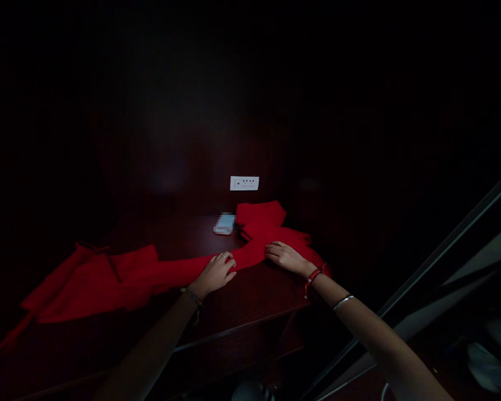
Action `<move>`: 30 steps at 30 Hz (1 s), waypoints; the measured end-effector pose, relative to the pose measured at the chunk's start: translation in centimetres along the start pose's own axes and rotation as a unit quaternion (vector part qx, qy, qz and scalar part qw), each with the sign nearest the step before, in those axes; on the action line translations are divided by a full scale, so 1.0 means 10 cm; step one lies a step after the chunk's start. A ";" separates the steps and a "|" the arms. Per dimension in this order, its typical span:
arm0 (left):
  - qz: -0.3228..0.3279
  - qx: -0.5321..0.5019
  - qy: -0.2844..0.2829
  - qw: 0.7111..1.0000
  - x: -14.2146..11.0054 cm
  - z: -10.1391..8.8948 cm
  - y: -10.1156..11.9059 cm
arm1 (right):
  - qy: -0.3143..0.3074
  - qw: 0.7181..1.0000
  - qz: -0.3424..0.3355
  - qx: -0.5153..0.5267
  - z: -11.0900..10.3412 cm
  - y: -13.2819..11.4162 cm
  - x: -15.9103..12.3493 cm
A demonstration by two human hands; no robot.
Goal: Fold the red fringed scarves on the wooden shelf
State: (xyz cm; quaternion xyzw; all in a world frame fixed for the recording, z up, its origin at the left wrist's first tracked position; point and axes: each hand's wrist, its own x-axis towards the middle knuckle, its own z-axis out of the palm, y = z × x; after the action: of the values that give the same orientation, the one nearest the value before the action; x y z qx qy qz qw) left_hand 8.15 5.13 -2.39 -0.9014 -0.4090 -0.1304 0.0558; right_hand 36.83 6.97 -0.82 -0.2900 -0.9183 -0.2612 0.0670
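A long red cloth (108, 278) lies spread across a dark wooden table (250, 306), from the far left up to a folded heap at the back. My left hand (215, 274) rests on the cloth near its middle, fingers curled and pressed on the fabric; a ring shows on one finger. My right hand (284, 256) lies flat on the cloth just to the right, fingers stretched toward the left hand. A red band and a silver bangle sit on my right wrist.
A small pale phone-like object (224, 224) lies on the table behind my hands. A white wall socket plate (244, 182) is on the dark panel beyond. A slanted rail and pale items (484, 362) are at the lower right. The room is very dark.
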 end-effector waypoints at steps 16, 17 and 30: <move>-0.242 0.005 -0.095 0.966 -0.03 0.16 -0.02 | -0.047 0.987 0.110 0.107 -0.05 -0.71 0.85; -0.246 0.004 -0.098 0.964 -0.03 0.16 -0.02 | -0.071 0.985 0.117 0.101 0.00 -0.71 0.84; -0.245 0.004 -0.088 0.965 -0.03 0.13 0.02 | -0.056 0.966 0.251 -0.001 -0.08 0.01 0.06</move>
State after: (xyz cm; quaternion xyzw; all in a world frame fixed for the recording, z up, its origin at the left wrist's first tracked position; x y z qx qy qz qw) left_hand 8.38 5.06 -3.69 -0.7811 -0.6215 -0.0586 -0.0104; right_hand 36.38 6.88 0.06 -0.5253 -0.8183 -0.2200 0.0781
